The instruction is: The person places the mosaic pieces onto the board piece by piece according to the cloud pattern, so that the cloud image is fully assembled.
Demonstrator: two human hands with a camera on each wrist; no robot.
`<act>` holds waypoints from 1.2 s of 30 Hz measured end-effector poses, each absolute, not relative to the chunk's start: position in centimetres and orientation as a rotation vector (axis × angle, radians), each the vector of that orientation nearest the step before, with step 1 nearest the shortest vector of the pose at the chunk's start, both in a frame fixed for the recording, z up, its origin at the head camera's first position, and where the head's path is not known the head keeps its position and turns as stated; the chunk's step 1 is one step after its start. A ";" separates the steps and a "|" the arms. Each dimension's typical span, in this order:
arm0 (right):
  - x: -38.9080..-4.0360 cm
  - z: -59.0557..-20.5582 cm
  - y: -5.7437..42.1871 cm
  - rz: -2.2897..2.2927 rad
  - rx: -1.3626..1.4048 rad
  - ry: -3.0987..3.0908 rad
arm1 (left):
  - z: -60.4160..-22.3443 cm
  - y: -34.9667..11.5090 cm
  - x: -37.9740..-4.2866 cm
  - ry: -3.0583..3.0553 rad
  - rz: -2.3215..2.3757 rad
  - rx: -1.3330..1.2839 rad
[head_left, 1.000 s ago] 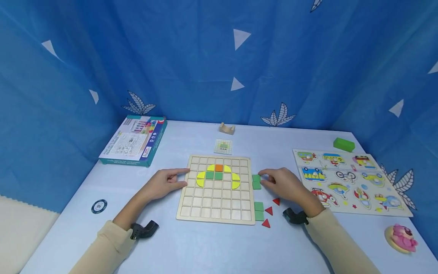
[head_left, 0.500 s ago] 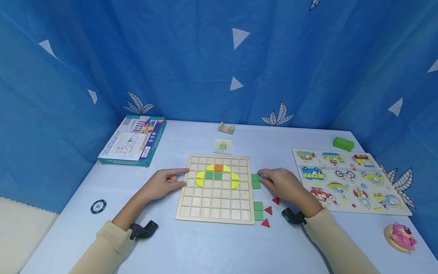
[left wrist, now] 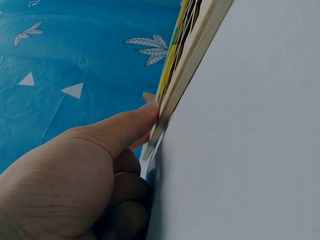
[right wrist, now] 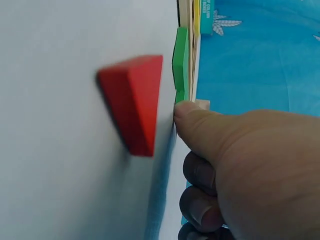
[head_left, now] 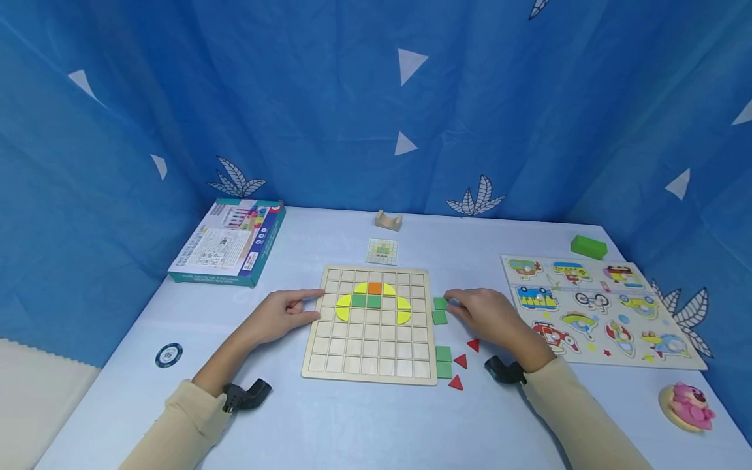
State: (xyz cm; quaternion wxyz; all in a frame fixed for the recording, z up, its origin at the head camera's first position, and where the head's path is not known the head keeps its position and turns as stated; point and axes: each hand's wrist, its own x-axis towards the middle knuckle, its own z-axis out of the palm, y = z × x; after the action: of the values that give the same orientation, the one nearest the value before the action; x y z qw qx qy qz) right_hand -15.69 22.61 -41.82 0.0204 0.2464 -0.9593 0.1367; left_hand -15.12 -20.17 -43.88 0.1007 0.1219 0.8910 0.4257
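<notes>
A wooden grid board (head_left: pixel 354 346) lies mid-table, bearing yellow curved tiles (head_left: pixel 403 309), green squares (head_left: pixel 366 301) and an orange square (head_left: pixel 375 288). Along its left edge my left hand (head_left: pixel 276 316) rests, thumb and index finger apart against the rim, other fingers curled under in the left wrist view. My right hand (head_left: pixel 484 314) pinches the far green square tile (head_left: pixel 440 303) beside the board's right edge; its fingertips partly cover that tile. A second green tile (head_left: pixel 439 318) lies just nearer. In the right wrist view the thumb tip meets the tile.
Two green squares (head_left: pixel 444 362) and three red triangles (head_left: pixel 461 361) lie right of the board. A pattern card (head_left: pixel 382 251) and wooden stand (head_left: pixel 388 220) are behind it. A puzzle board (head_left: pixel 605 313), green block (head_left: pixel 589 247), pink figure (head_left: pixel 689 407), box (head_left: pixel 228 241) and round chip (head_left: pixel 169 355) surround.
The far green tile has shifted slightly right with my right hand, away from the board and out of line with the nearer tile. My left hand has stayed at the board's edge.
</notes>
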 end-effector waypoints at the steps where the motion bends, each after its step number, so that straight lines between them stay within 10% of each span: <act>1: -15.7 -41.8 22.6 0.422 0.758 -2.977 | -43.8 -20.2 -15.1 2.632 1.259 0.357; 36: -16.1 -41.0 13.2 0.394 0.920 -2.901 | -43.9 -20.2 -15.1 2.625 1.275 0.373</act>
State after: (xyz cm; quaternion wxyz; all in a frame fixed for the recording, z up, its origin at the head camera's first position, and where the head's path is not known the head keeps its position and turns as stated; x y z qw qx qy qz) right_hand -16.09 13.22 -41.03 0.0365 0.2995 -0.9447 0.1282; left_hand -15.09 -20.17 -43.93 0.0995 0.1261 0.8878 0.4313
